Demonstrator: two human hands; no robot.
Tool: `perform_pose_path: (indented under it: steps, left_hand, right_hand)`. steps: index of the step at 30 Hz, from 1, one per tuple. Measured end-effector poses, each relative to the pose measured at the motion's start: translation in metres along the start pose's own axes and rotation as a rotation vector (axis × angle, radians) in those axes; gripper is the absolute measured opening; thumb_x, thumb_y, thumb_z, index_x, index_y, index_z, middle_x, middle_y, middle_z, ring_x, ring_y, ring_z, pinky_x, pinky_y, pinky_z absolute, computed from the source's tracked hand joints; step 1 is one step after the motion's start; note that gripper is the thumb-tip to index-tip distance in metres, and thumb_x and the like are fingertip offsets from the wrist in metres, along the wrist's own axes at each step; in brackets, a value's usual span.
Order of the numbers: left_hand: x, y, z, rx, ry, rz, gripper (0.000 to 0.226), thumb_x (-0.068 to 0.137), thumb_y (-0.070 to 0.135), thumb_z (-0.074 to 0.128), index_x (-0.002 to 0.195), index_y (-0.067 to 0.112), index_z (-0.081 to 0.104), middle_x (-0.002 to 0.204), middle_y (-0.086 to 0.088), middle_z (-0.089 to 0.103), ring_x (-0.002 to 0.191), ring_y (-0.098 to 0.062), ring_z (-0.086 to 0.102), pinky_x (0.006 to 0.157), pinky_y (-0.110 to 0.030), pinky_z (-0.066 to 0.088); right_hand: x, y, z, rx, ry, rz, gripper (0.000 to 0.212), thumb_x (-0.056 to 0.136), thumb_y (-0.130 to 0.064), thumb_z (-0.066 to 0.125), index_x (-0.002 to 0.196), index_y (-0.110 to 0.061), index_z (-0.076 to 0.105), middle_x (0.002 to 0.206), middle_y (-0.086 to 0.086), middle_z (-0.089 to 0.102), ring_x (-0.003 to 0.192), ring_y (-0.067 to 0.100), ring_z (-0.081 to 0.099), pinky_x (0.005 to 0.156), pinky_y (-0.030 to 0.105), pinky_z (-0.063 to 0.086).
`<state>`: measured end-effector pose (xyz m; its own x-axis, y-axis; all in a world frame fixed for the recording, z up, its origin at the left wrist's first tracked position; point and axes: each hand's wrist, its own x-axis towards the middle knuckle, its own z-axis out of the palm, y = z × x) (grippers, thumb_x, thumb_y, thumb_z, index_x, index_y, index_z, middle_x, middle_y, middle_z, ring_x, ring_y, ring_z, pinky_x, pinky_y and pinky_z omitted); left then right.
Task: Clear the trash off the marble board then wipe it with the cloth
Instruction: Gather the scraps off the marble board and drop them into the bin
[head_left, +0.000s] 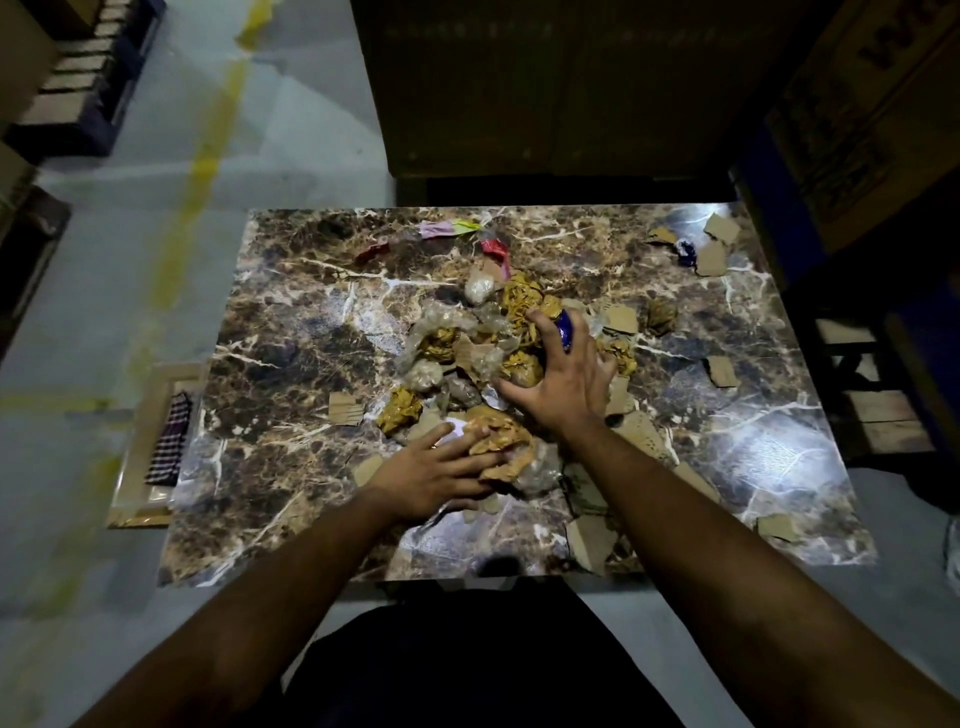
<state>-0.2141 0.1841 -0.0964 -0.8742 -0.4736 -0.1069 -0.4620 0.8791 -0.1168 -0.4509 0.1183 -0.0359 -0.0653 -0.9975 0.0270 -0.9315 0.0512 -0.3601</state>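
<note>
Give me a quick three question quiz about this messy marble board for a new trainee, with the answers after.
1. True or false: the checked cloth lies on the marble board.
2. Which hand has a blue wrapper by its fingers: A left, B right?
3. Fill in: the flat brown scraps by the far right corner, like this cardboard piece, are ____.

Key: 1 false, it lies off the board's left edge. 2 B, the right hand; the left hand rests on crumpled paper. 3 cardboard.

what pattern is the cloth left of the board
Dark and white checks on the cloth, seen in the head view.
</note>
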Motion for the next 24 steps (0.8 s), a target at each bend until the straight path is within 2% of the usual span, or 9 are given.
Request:
perform_pose_path:
  steps: [2,5,8,10,13,14,16,20,24]
  left_hand:
    - [-0.005,-0.010,0.002,-0.007,-0.050,0.008,0.049,0.098,0.054,0.056,0.143,0.047,0.040,0.167,0.006,0.016,0.154,-0.032,0.010,0.116,-0.054,0.026]
    - [-0.009,-0.019,0.000,-0.064,-0.102,-0.089,0.061,0.086,0.052,0.070,0.139,0.047,0.040,0.157,-0.002,0.031,0.143,-0.034,0.029,0.111,-0.056,0.034]
    - [-0.009,-0.014,-0.009,-0.140,-0.049,-0.392,0.055,0.091,0.069,0.047,0.140,0.046,0.038,0.146,-0.012,0.042,0.133,-0.036,0.044,0.109,-0.060,0.036]
    - [-0.005,-0.012,-0.013,-0.273,-0.063,-0.630,0.061,0.090,0.070,0.044,0.143,0.044,0.028,0.154,-0.014,0.029,0.143,-0.043,0.032,0.113,-0.068,0.025]
    - [0.002,-0.013,-0.012,-0.499,-0.084,-0.973,0.093,0.079,0.081,0.055,0.147,0.046,0.002,0.163,-0.020,0.001,0.150,-0.050,-0.001,0.114,-0.070,-0.012]
    - [0.006,-0.014,-0.012,-0.566,-0.086,-1.060,0.106,0.073,0.088,0.054,0.148,0.047,-0.009,0.163,-0.025,0.000,0.150,-0.051,-0.006,0.110,-0.067,-0.018]
    - [0.012,-0.020,-0.014,-0.669,-0.114,-1.172,0.127,0.060,0.096,0.055,0.147,0.046,-0.022,0.161,-0.030,0.003,0.150,-0.051,-0.007,0.111,-0.068,-0.017]
    - [0.019,-0.037,-0.016,-0.716,-0.171,-1.172,0.141,0.050,0.095,0.064,0.156,0.039,-0.009,0.166,-0.022,-0.008,0.150,-0.048,-0.018,0.113,-0.075,-0.007]
    - [0.021,-0.044,-0.026,-0.667,-0.174,-1.085,0.129,0.056,0.088,0.069,0.158,0.039,0.006,0.165,-0.025,0.006,0.151,-0.049,-0.008,0.118,-0.071,-0.002]
  right_hand:
    - [0.001,-0.001,0.001,0.006,-0.006,0.009,0.109,0.061,-0.084,0.071,0.151,-0.054,0.017,0.163,0.006,0.015,0.142,0.031,0.037,0.104,0.054,0.033]
    - [0.003,-0.001,0.002,0.014,-0.006,0.016,0.110,0.060,-0.085,0.070,0.151,-0.053,0.017,0.163,0.006,0.015,0.142,0.031,0.038,0.104,0.056,0.034]
    - [0.003,0.001,0.004,0.009,0.004,0.013,0.111,0.059,-0.087,0.069,0.151,-0.052,0.018,0.163,0.006,0.016,0.141,0.030,0.038,0.105,0.057,0.033]
    - [0.002,0.001,0.005,0.001,0.018,0.007,0.111,0.059,-0.087,0.069,0.152,-0.051,0.020,0.163,0.007,0.017,0.141,0.030,0.039,0.107,0.058,0.033]
    - [0.001,0.000,0.006,0.009,0.021,0.013,0.111,0.059,-0.087,0.069,0.152,-0.050,0.020,0.162,0.007,0.018,0.141,0.030,0.039,0.107,0.062,0.033]
    - [0.001,0.000,0.006,0.011,0.016,0.016,0.111,0.059,-0.087,0.069,0.152,-0.051,0.020,0.163,0.006,0.017,0.141,0.031,0.039,0.107,0.064,0.033]
    - [0.002,0.000,0.006,0.008,0.004,0.019,0.112,0.058,-0.086,0.069,0.151,-0.051,0.020,0.163,0.007,0.018,0.141,0.031,0.039,0.107,0.063,0.033]
    - [0.002,0.001,0.007,0.003,0.003,0.020,0.110,0.059,-0.087,0.068,0.151,-0.050,0.021,0.162,0.007,0.019,0.139,0.029,0.041,0.106,0.058,0.035]
    - [0.001,0.000,0.006,0.024,0.015,0.018,0.108,0.059,-0.084,0.070,0.151,-0.048,0.025,0.162,0.007,0.020,0.139,0.029,0.041,0.106,0.059,0.033]
